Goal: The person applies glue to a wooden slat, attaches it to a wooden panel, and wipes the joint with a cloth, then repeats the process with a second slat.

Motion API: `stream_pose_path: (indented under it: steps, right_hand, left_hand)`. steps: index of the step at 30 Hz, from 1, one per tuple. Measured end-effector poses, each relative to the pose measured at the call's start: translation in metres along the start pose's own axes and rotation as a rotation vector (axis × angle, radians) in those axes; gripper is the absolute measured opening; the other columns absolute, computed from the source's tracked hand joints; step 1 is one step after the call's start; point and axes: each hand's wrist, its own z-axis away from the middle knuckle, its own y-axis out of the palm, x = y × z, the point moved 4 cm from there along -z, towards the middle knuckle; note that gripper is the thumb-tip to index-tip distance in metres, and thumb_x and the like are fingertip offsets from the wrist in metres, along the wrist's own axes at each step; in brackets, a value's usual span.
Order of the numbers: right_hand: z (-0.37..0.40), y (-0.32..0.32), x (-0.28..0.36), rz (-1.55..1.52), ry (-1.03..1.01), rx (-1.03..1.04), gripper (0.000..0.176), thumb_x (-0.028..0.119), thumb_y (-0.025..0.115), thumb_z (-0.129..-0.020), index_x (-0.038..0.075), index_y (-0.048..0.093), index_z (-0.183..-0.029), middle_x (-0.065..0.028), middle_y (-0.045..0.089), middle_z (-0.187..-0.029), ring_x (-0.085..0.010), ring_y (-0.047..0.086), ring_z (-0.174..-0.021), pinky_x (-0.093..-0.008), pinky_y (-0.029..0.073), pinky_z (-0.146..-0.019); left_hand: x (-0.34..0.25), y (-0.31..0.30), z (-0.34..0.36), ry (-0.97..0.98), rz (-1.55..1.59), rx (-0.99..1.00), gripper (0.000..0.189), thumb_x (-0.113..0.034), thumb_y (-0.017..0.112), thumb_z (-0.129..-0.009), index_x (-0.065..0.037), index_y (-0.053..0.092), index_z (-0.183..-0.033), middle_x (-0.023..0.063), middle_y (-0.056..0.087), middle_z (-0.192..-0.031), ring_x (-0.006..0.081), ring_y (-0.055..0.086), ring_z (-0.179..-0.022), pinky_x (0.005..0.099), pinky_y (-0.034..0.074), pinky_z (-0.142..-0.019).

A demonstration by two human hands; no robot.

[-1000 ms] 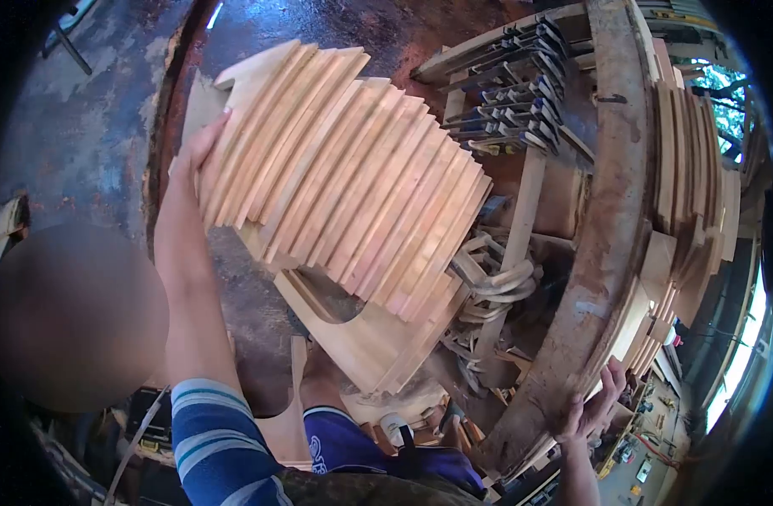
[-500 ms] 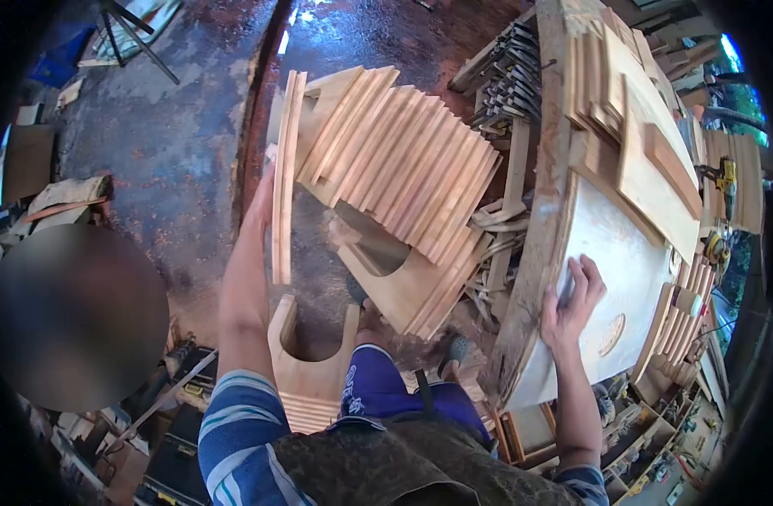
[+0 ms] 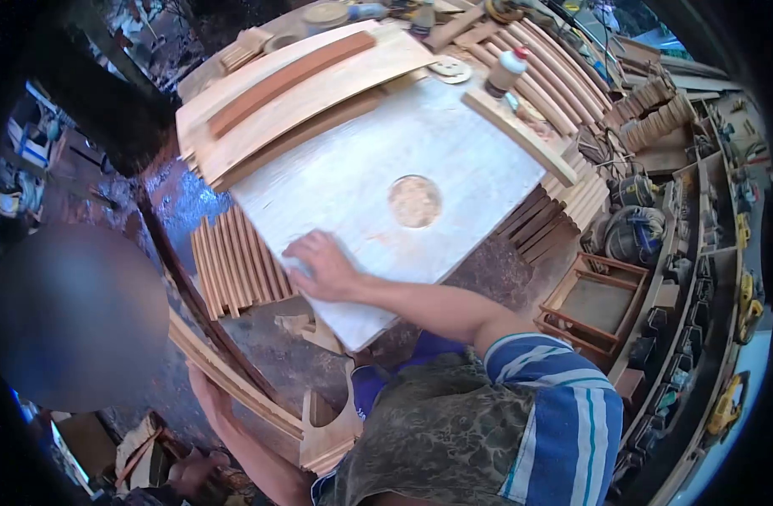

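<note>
My left hand [image 3: 208, 390], at lower left, holds a pale wooden panel [image 3: 243, 396] edge-on; its fingertips are hidden behind the wood. Flat on the near left edge of a white board [image 3: 353, 177] rests my right hand [image 3: 323, 268], fingers apart and nothing in them. The board has a round hole [image 3: 414, 201] with wood dust showing in it. Below the board's left side stands a stack of wooden panels [image 3: 235, 261], edges up. A cut-out wooden panel [image 3: 332, 430] stands by my legs.
Long boards, with a reddish strip [image 3: 294, 82] on top, lie along the far side. A bottle with a red cap [image 3: 504, 72] and a wooden bar [image 3: 519, 137] sit on the right edge. A wooden frame [image 3: 593, 304] and tool shelves [image 3: 681, 337] stand at right.
My view has swung right toward the white board. The wooden panel in my left hand now appears at lower left. My right hand stays on the board's edge.
</note>
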Motion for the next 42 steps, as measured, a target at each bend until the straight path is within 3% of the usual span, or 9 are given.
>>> stream_pose_path:
  steps: [4,6,9,11,16,28,34,38,42]
  right_hand:
    - [0.066,-0.104,-0.020,-0.420,0.084,0.009,0.028,0.016,0.067,-0.087,0.001,0.066,-0.110,-0.0160,0.068,-0.103,-0.0322,0.063,-0.095,-0.0430,0.048,-0.091]
    - [0.099,-0.158,-0.037,-0.549,0.119,0.030,0.028,0.014,0.067,-0.087,0.001,0.067,-0.113,-0.0150,0.068,-0.101,-0.0305,0.065,-0.090,-0.0414,0.051,-0.087]
    - [0.123,-0.255,-0.081,-0.394,0.213,-0.135,0.030,0.013,0.069,-0.088,0.001,0.067,-0.115,-0.0142,0.070,-0.101,-0.0266,0.068,-0.084,-0.0383,0.055,-0.077]
    - [0.128,-0.306,-0.101,-0.320,0.232,-0.199,0.031,0.014,0.069,-0.087,0.001,0.067,-0.116,-0.0152,0.070,-0.102,-0.0282,0.068,-0.084,-0.0392,0.055,-0.078]
    - [0.120,-0.391,-0.140,-0.299,0.212,-0.277,0.033,0.012,0.070,-0.088,0.000,0.065,-0.118,-0.0157,0.069,-0.102,-0.0263,0.067,-0.079,-0.0376,0.055,-0.076]
    - [0.079,-0.455,-0.126,-0.383,0.109,-0.349,0.037,0.012,0.071,-0.090,-0.001,0.062,-0.124,-0.0142,0.070,-0.106,-0.0227,0.067,-0.080,-0.0352,0.054,-0.076]
    - [0.039,-0.511,-0.100,-0.277,-0.016,-0.445,0.057,0.019,0.074,-0.089,-0.003,0.052,-0.137,-0.0193,0.060,-0.128,-0.0292,0.060,-0.113,-0.0412,0.049,-0.095]
    - [0.018,-0.540,-0.053,-0.106,-0.112,-0.434,0.062,0.020,0.075,-0.088,-0.004,0.050,-0.139,-0.0214,0.056,-0.133,-0.0337,0.055,-0.120,-0.0441,0.045,-0.100]
    - [-0.022,-0.561,0.036,0.152,-0.467,-0.483,0.067,0.025,0.076,-0.087,-0.003,0.049,-0.141,-0.0218,0.055,-0.132,-0.0393,0.051,-0.120,-0.0475,0.041,-0.103]
  left_hand:
    - [-0.049,0.149,0.073,0.216,-0.347,0.094,0.075,-0.054,0.066,-0.095,0.000,0.047,-0.143,0.0088,0.064,-0.123,0.0191,0.064,-0.109,0.0332,0.052,-0.093]
    - [-0.053,0.194,0.093,0.165,-0.463,0.079,0.062,-0.040,0.062,-0.101,0.002,0.046,-0.143,0.0099,0.063,-0.125,0.0181,0.063,-0.107,0.0316,0.051,-0.092]
    - [-0.081,0.290,0.119,0.199,-0.545,0.143,0.056,-0.039,0.052,-0.105,0.002,0.047,-0.143,0.0107,0.063,-0.122,0.0193,0.063,-0.104,0.0315,0.051,-0.089]
    - [-0.114,0.345,0.157,-0.134,-0.753,-0.260,0.066,-0.053,0.054,-0.102,0.001,0.050,-0.141,0.0138,0.064,-0.114,0.0236,0.065,-0.102,0.0345,0.054,-0.089]
    - [-0.194,0.421,0.192,0.122,-0.900,0.086,0.069,-0.054,0.053,-0.102,0.001,0.048,-0.142,0.0145,0.062,-0.118,0.0244,0.064,-0.106,0.0354,0.053,-0.091]
    - [-0.245,0.538,0.229,0.302,-0.845,0.471,0.074,-0.057,0.050,-0.101,0.001,0.043,-0.146,0.0162,0.057,-0.129,0.0263,0.060,-0.116,0.0376,0.050,-0.097]
    - [-0.221,0.582,0.200,0.329,-0.650,0.716,0.077,-0.058,0.049,-0.101,0.002,0.040,-0.149,0.0171,0.055,-0.134,0.0273,0.058,-0.121,0.0387,0.048,-0.100]
    - [-0.221,0.592,0.183,0.345,-0.506,0.836,0.079,-0.059,0.048,-0.101,0.002,0.038,-0.150,0.0177,0.053,-0.137,0.0279,0.056,-0.124,0.0395,0.047,-0.102]
    - [-0.228,0.584,0.166,0.347,-0.349,0.930,0.081,-0.060,0.048,-0.101,0.002,0.036,-0.151,0.0182,0.051,-0.141,0.0285,0.055,-0.127,0.0402,0.046,-0.105]
